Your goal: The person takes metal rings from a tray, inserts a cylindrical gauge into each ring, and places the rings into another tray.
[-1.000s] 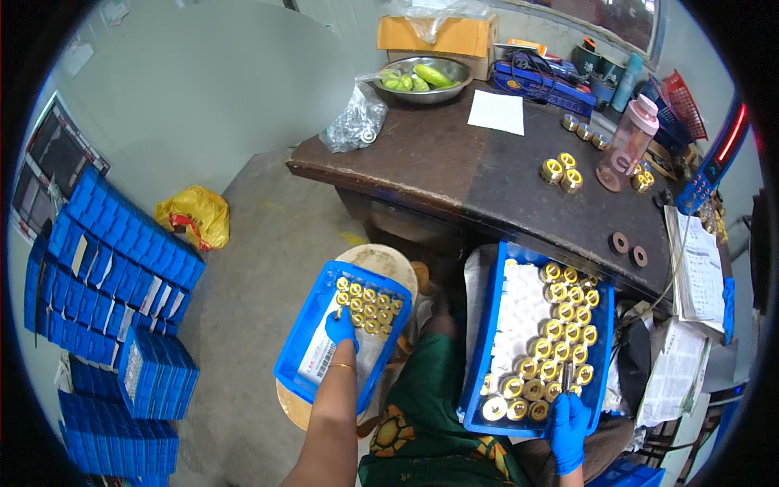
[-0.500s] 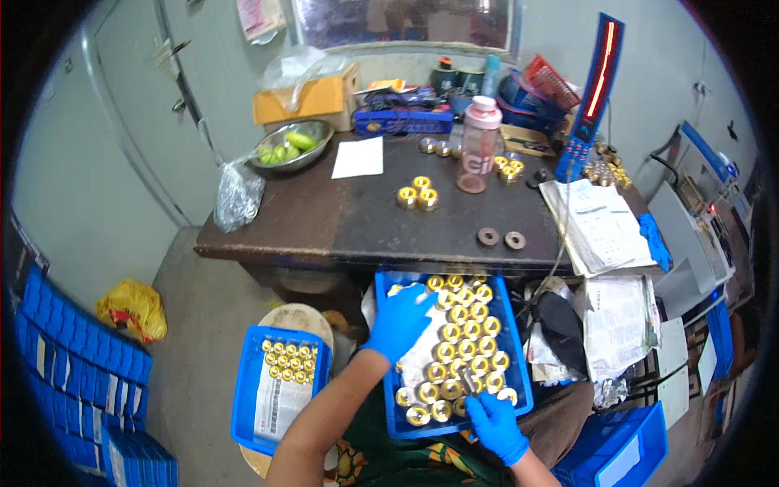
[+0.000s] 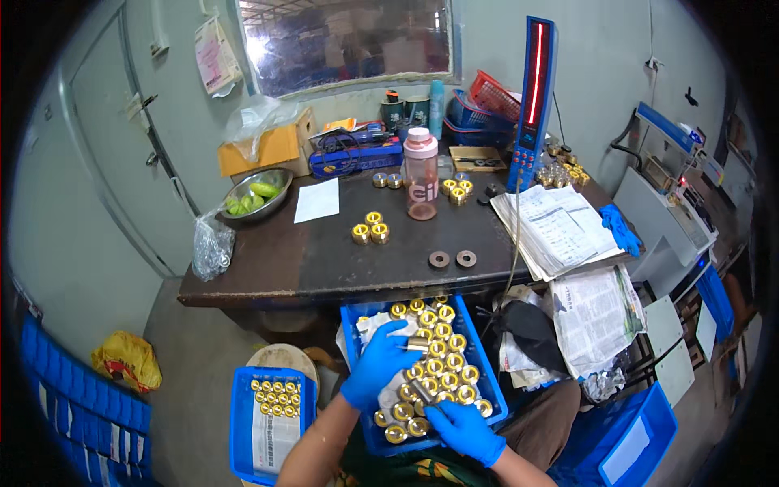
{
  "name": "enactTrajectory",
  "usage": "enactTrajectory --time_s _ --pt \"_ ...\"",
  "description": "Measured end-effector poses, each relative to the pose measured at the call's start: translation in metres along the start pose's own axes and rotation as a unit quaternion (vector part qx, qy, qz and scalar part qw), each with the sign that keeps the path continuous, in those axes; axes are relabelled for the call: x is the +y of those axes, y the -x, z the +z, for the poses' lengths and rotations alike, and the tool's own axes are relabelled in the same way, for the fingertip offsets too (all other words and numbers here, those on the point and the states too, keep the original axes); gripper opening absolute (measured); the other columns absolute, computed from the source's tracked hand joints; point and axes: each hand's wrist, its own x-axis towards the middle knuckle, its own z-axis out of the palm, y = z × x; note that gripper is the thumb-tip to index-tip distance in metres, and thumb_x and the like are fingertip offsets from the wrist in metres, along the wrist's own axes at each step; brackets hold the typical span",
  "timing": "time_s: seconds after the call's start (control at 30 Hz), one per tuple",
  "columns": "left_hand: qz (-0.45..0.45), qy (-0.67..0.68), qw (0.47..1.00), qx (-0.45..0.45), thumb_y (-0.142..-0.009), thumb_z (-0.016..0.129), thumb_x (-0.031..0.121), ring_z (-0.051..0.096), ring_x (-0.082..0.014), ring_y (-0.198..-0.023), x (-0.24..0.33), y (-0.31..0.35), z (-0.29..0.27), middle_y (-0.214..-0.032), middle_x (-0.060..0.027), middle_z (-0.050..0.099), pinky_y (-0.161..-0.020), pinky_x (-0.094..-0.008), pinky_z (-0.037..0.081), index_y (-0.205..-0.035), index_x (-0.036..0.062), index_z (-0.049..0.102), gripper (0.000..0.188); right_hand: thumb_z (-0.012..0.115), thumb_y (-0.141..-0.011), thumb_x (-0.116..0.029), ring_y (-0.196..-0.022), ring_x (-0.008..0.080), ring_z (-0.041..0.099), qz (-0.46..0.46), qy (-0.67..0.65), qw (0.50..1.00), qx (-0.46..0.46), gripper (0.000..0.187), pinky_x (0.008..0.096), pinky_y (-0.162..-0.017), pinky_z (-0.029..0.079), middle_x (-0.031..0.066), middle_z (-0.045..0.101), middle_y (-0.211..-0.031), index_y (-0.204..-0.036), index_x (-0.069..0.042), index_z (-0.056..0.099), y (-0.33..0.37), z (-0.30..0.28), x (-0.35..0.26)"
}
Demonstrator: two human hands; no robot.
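Over a blue tray my left hand, in a blue glove, grips a brass ring turned on its side. My right hand, gloved alike, is closed on a grey metal cylinder, which looks like a plug gauge and points up and left toward the ring. A small gap separates the two. Brass rings with yellow bores fill the tray's middle and right, on white paper. To the left, a smaller blue tray holds rows of similar rings on newspaper, resting on a round stool.
Beyond the tray stands a dark desk bearing three brass rings, two dark washers, a pink bottle, a blue column with a red light bar, and papers. An empty blue bin is at lower right.
My left hand has risen off the tray's paper, now with a brass ring in it. My right hand has brought the metal cylinder closer to it. The head view has shifted.
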Motion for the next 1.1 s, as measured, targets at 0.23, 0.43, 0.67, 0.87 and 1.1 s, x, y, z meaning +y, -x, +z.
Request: enactTrajectory --time_s 0.23,0.43,0.67,0.87,1.1 --pt "-0.024 -0.118 0.993 0.015 -0.076 0.047 -0.003 0.049 -0.0161 -0.1 0.044 0.037 0.036 -0.107 -0.0109 0.051 -0.085 -0.0266 0.041 -0.119 -0.0012 0.038 0.044 0.055 -0.081 -0.02 -0.052 0.0192 0.055 -0.08 -0.063 0.99 0.098 0.021 0.0299 -0.048 0.041 0.0155 0.055 -0.061 -0.083 0.001 0.058 -0.006 0.009 -0.023" --pt "0.013 -0.074 0.996 0.044 -0.076 0.051 -0.001 0.049 -0.0188 -0.101 0.05 0.053 0.06 -0.112 -0.0144 0.048 -0.084 -0.0279 0.042 -0.118 -0.0025 0.037 0.044 0.058 -0.077 -0.024 -0.046 0.0259 0.055 -0.195 0.149 0.952 0.185 0.019 0.035 -0.042 0.043 0.0128 0.056 -0.056 -0.082 -0.005 0.059 -0.007 0.011 -0.019" --pt "-0.011 -0.038 0.988 0.152 -0.066 0.052 0.0 0.048 -0.0199 -0.098 0.063 0.067 0.073 -0.102 -0.0127 0.05 -0.087 -0.0297 0.039 -0.107 -0.004 0.05 0.041 0.059 -0.076 -0.027 -0.049 0.0258 0.057 -0.226 0.192 0.939 0.176 0.021 0.0347 -0.044 0.044 0.014 0.057 -0.059 -0.078 -0.006 0.059 -0.003 0.005 -0.027" --pt "0.029 -0.173 0.972 0.155 -0.074 0.045 0.002 0.052 -0.0195 -0.092 0.068 0.067 0.079 -0.102 -0.0145 0.052 -0.083 -0.0285 0.042 -0.109 -0.0031 0.048 0.036 0.058 -0.075 -0.013 -0.052 0.0297 0.053 -0.203 0.119 0.955 0.181 0.011 0.0373 -0.046 0.041 0.0159 0.052 -0.061 -0.073 -0.002 0.055 0.009 0.011 -0.049" --pt "0.001 0.212 0.972 0.097 -0.086 0.04 0.014 0.043 -0.0263 -0.106 0.03 0.083 0.08 -0.118 -0.0172 0.041 -0.092 -0.0325 0.034 -0.124 0.0 0.031 0.042 0.058 -0.075 -0.013 -0.051 0.0304 0.052 -0.249 0.017 0.941 0.227 0.012 0.0377 -0.046 0.04 0.0159 0.051 -0.059 -0.07 -0.002 0.053 0.015 0.008 -0.071"
